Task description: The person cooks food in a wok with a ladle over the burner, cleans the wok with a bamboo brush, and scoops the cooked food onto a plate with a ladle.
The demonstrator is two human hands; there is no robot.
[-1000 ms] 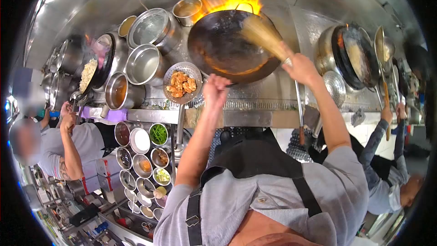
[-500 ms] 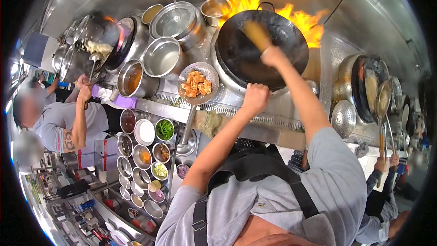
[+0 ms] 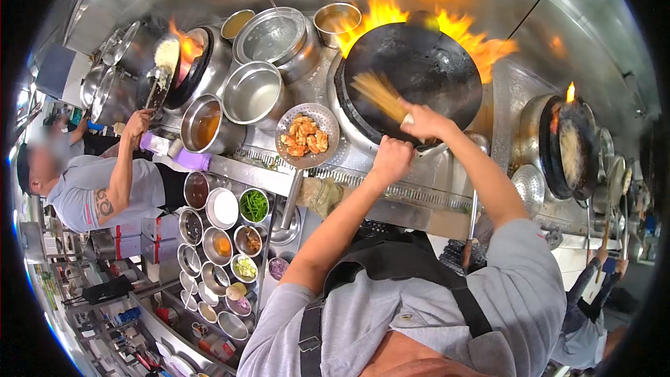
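A black wok [image 3: 436,63] sits tilted on the burner, its dark inner face turned toward me and flames rising behind its far rim. My left hand [image 3: 395,156] is closed at the wok's near edge, apparently on its handle, which the fingers hide. In my right hand [image 3: 426,123] is a bamboo wok brush [image 3: 377,93], its splayed bristles against the left inside of the wok. Left of the wok, a perforated strainer [image 3: 285,118] holds browned pieces of food [image 3: 302,136]. A ladle [image 3: 475,199] lies right of the wok, partly behind my right forearm.
Metal pots [image 3: 252,92] of liquid stand left of the burner. A crumpled cloth [image 3: 323,196] lies on the front ledge. Ingredient bowls [image 3: 221,207] fill the lower left. A co-worker [image 3: 98,188] handles another wok at left; flames [image 3: 488,49] reach up the back.
My right hand has brought the brush from the far part of the wok down to its left side. The wok is tipped further toward me. My left hand keeps its hold.
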